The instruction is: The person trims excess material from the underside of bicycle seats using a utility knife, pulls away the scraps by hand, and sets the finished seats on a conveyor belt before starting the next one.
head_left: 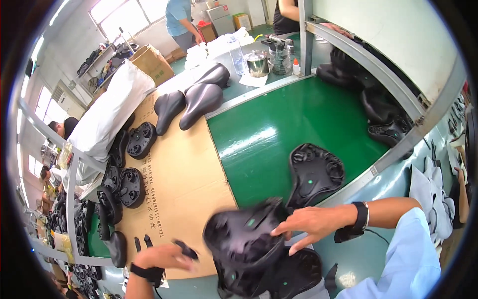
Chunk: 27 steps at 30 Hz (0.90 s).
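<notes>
An upturned black bicycle saddle [242, 232], slightly blurred, shows its hollow underside in front of me. My right hand [311, 224] has its fingers at the saddle's right edge and seems to grip it. Beneath lie more upturned saddles [294, 271], partly covered by the first one. To the left, my left hand [167, 256] pinches a small dark piece [186, 249], whose kind I cannot make out. Two similar dark strips [148, 240] rest on the cardboard beside that hand. Just beyond my right hand, another saddle [316, 174] lies underside up on the green surface.
A cardboard sheet [184, 184] covers the left of the green tabletop [269, 129]. Saddles [132, 187] line its left side; several stand at its far end. A metal frame [368, 174] borders the right. Farther back are a steel pot [257, 64] and a person in blue [179, 22].
</notes>
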{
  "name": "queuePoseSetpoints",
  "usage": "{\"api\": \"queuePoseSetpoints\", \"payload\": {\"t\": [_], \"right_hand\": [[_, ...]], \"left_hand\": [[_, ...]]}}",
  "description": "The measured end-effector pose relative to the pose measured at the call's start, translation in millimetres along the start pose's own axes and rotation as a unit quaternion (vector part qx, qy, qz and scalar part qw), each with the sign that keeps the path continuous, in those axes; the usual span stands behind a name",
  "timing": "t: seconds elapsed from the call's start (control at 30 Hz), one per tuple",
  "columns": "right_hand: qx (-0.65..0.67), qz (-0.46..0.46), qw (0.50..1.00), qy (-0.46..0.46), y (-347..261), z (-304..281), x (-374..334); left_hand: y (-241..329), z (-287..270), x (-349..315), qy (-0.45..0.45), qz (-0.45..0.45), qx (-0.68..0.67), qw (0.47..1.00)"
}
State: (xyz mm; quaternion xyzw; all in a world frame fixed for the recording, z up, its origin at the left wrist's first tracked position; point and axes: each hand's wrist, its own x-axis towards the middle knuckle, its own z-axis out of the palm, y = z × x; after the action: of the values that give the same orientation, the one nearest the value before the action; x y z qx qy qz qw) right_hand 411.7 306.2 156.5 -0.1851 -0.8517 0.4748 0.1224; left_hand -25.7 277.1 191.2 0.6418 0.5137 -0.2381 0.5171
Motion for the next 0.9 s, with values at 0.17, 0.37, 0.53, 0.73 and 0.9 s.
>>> {"api": "queuePoseSetpoints", "payload": {"t": [0.17,0.37,0.53,0.73,0.9], "right_hand": [[-0.273,0.020,0.947,0.169,35.1,-46.1,30.3],[-0.346,0.233,0.899,0.131,102.1,13.3,-20.3],[-0.393,0.232,0.876,0.158,112.6,35.8,-18.5],[-0.398,0.201,0.879,0.168,113.3,43.7,-2.9],[-0.337,0.157,0.916,0.149,114.1,44.5,-6.6]], "left_hand": [[-0.5,-98.2,7.2,0.421,0.003,-0.026,0.907],[-15.3,-218.3,143.6,0.599,0.004,0.048,0.800],[10.8,-271.0,263.6,0.673,-0.024,-0.006,0.740],[-27.2,-307.8,346.5,0.761,0.086,-0.077,0.638],[-17.3,-269.7,329.2,0.702,0.048,0.063,0.708]]}}
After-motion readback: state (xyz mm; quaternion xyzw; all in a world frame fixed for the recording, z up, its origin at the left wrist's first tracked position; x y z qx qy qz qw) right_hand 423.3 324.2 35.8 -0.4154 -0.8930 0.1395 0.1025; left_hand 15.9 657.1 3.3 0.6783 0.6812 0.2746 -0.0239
